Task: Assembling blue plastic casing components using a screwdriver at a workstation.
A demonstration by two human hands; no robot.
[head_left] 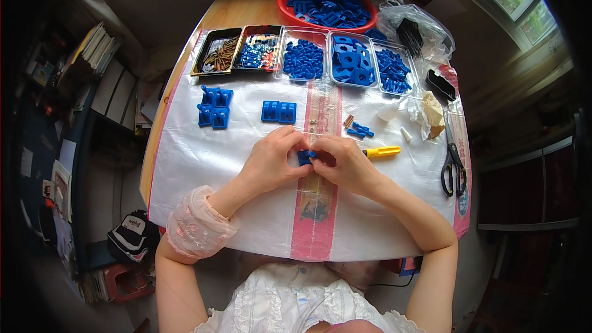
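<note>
A small blue plastic piece (304, 156) sits pinched between my left hand (274, 159) and right hand (345, 163), fingertips pressed on it over the white sheet (203, 160). At three o'clock, touching my right hand, lies a yellow-handled screwdriver (382, 152). At twelve o'clock lie two joined blue blocks (279, 111); at ten, a blue cluster (214, 106). Scissors (453, 163) lie far right.

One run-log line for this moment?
both hands pinch blue part | yellow-handled tool under right hand | scissors right
</note>
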